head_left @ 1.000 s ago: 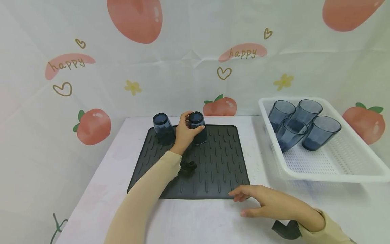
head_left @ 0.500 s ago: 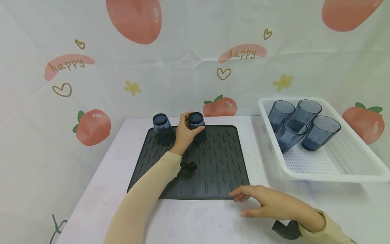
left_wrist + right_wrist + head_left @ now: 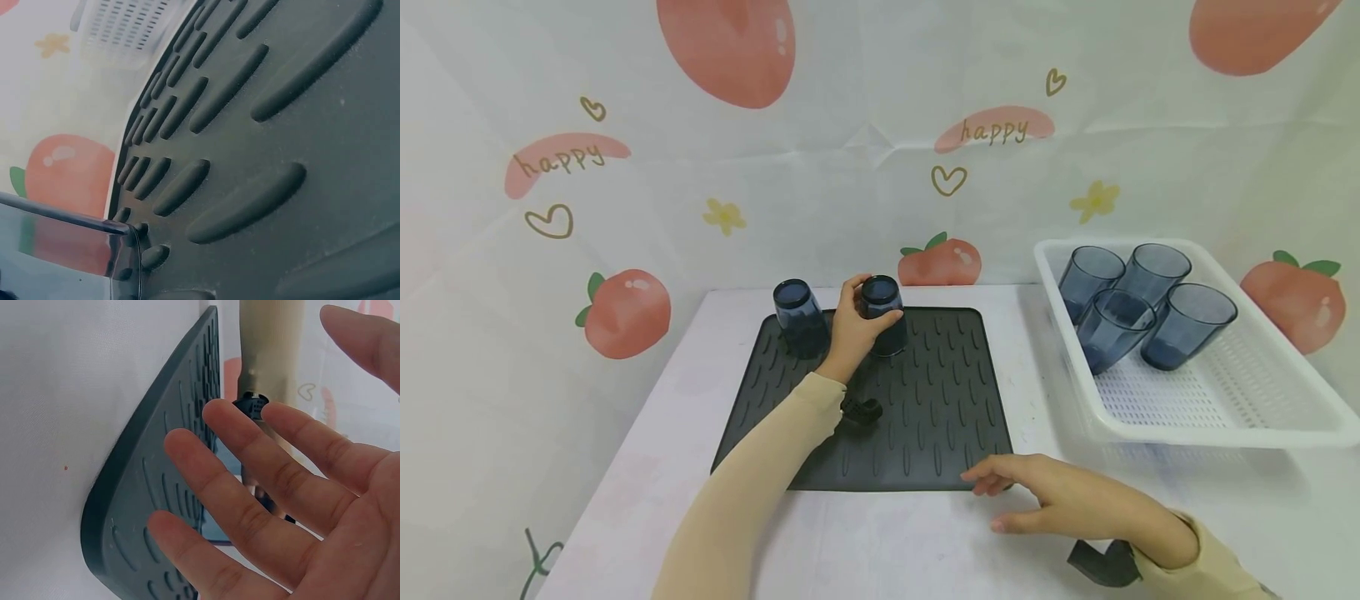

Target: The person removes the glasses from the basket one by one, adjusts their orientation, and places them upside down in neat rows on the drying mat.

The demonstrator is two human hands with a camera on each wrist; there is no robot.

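My left hand (image 3: 852, 335) grips a blue glass tumbler (image 3: 891, 337) that stands upside down at the back of the black ridged mat (image 3: 925, 417). Part of this tumbler also shows in the lower left of the left wrist view. To its left on the mat is a second upturned blue tumbler (image 3: 802, 321), leaning slightly in the head view. My right hand (image 3: 1060, 500) hovers by the mat's front right corner, holding nothing. In the right wrist view its fingers (image 3: 250, 512) are spread and relaxed, with the mat behind them.
A white plastic basket (image 3: 1210, 435) stands at the right, its floor perforated. Several blue tumblers (image 3: 1187, 329) sit inside it, mouths up, some tilted. A white cloth printed with peaches (image 3: 940, 263) hangs behind the white table (image 3: 865, 542).
The view shifts very slightly. Both hands and all the tumblers otherwise stay where they were, with the left hand keeping its hold on the tumbler.
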